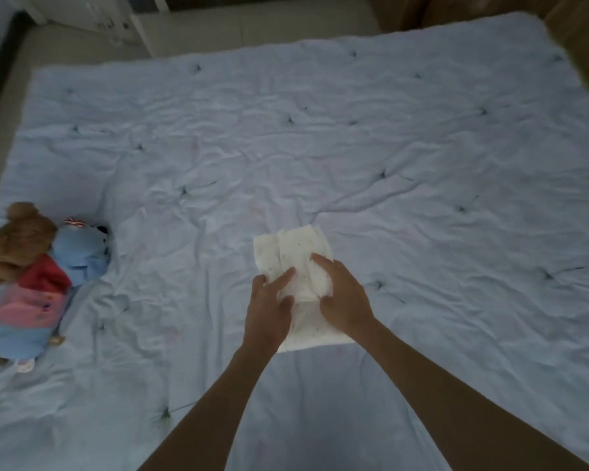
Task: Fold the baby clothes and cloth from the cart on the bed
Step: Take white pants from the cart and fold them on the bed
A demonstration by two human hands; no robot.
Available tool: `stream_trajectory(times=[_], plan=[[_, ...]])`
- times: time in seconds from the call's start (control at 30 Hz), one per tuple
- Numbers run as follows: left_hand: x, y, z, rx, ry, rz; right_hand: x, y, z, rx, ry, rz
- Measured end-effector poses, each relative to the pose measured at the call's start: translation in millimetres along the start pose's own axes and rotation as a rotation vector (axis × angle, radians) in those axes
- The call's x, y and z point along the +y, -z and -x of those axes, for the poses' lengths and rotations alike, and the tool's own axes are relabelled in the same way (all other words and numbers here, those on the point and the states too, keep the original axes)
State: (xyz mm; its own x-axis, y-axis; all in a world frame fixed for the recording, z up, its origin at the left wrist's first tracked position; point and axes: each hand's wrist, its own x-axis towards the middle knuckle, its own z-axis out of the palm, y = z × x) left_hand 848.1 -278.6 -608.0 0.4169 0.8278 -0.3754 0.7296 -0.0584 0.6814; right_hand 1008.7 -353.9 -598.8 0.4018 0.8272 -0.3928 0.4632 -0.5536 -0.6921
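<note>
Nearest the lower edge of the frame we see our two bare forearms reaching up toward the middle. Our left hand [269, 309] lies on the lower left part of a white cloth [291, 253], fingers loosely spread, with the thumb and forefinger closing on a raised fold of the fabric. Our right hand [342, 294] rests on the cloth's right side, fingers close together and curled down into the material, gripping it. The cloth is small, white with faint dark specks, partly folded, and it lies flat on the pale blue quilt [422, 164] slightly below the centre of the frame.

At the left edge, well apart from the cloth, we see a brown stuffed bear [14, 239] lying beside a heap of small garments [48, 294] in blue, red and pink; they touch one another.

Farther up, the quilt stretches wrinkled and tufted to the top of the frame, where a strip of light floor [252, 25] shows.
</note>
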Motion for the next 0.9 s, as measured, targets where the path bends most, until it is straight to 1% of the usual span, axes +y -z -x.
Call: stream_trajectory(times=[0.17,0.37,0.6,0.73,0.9], plan=[[-67.7,-66.5,-29.6,-0.033,0.045,-0.001,66.5,-57.8,-24.2,0.018,-0.009,0.046],[-116.9,-101.7,-49.2,-0.063,0.058,0.002,118.6,-93.2,-44.5,-0.002,0.039,0.078],[-129.1,-123.7,-43.4,-0.026,0.023,-0.006,144.9,-110.0,-47.7,0.004,-0.051,0.027],[-137.5,-128.0,-45.6,-0.024,0.01,0.011,148.2,-111.3,-50.4,-0.003,-0.039,0.03],[-149.2,-127.5,-50.0,-0.086,-0.013,0.018,154.8,-112.3,-49.6,-0.032,0.03,0.118]])
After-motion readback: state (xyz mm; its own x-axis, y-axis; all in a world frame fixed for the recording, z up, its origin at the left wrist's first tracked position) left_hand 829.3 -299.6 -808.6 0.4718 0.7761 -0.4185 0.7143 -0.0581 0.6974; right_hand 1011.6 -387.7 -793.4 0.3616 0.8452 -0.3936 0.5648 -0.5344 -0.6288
